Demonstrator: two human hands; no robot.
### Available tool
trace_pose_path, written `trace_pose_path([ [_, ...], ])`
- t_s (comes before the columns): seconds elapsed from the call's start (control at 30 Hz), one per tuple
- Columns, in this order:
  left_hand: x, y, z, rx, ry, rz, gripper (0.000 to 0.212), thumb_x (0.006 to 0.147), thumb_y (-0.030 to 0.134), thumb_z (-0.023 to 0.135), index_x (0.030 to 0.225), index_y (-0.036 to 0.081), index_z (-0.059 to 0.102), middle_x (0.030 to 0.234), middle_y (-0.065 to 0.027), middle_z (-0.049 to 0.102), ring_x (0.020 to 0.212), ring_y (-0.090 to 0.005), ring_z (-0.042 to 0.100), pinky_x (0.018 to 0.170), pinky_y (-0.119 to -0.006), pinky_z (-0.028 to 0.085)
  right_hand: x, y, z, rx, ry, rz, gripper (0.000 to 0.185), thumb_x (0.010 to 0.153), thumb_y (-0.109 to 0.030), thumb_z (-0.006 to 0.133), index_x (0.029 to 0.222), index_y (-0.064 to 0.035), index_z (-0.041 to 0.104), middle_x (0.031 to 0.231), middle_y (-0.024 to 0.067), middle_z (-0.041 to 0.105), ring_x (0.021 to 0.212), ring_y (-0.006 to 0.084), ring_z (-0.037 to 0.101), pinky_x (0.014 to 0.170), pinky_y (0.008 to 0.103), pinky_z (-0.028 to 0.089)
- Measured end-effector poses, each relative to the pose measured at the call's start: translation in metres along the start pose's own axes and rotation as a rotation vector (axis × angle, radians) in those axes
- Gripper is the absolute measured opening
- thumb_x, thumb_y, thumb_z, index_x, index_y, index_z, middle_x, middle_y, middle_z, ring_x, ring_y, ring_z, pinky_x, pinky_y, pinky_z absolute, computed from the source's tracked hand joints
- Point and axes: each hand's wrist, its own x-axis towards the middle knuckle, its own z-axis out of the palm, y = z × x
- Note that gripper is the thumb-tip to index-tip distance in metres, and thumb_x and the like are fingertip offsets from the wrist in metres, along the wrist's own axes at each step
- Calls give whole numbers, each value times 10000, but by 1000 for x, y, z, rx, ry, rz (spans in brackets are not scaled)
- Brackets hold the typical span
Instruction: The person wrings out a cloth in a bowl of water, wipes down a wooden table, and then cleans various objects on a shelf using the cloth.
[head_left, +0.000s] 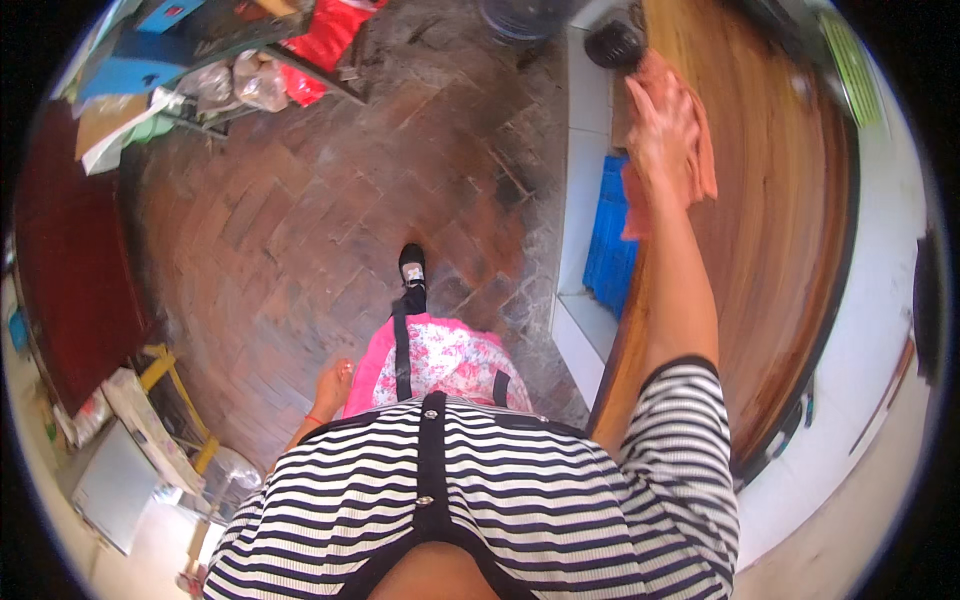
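My right hand (663, 135) lies on an orange cloth (702, 150), pressing it against the polished wooden countertop (765, 247) with the arm stretched forward. Part of the cloth hangs over the counter's left edge. Just beyond the fingers is a round black object (615, 43), too blurred to name. My left hand (335, 382) hangs low beside a pink floral apron (442, 360); the fingers are partly hidden and nothing shows in them.
Under the counter, a blue plastic crate (607, 232) stands in a white-tiled recess (589, 135). Worn brick flooring (322, 195) spreads ahead. At upper left, a metal rack (322, 71) holds bagged goods; a dark red panel (75, 255) is at left. A dark tub (521, 19) stands at the top.
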Motion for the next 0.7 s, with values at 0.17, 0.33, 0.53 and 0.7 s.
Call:
trace_pose_path([
  [0.17,-15,-16,7,-54,-15,79,288,915,259,458,1041,38,594,853,-216,630,791,-361,617,685,-407,474,14,-9,-6,216,86,68,700,716,18,525,1305,-354,461,1472,80,279,1339,349,258,1077,566,180],
  [0.33,-3,-21,-4,-37,-19,193,298,902,241,470,1070,27,593,887,-185,653,815,-279,633,723,-370,479,-83,-4,-19,249,134,71,639,755,-43,532,1352,-243,422,1409,106,375,1321,281,319,1093,504,182],
  [0.53,19,111,-6,70,-91,464,257,921,188,502,1059,-12,585,933,-153,660,831,-182,614,732,-312,472,-348,29,-92,448,-13,266,578,785,-204,549,1347,-174,418,1409,90,368,1328,271,293,1087,474,184],
  [0.7,-1,257,11,428,-310,640,250,925,163,513,1091,-15,569,949,-156,655,883,-193,620,775,-308,477,-556,22,-161,199,-263,873,523,813,-288,539,1317,-181,450,1404,42,384,1355,226,244,1103,434,161],
])
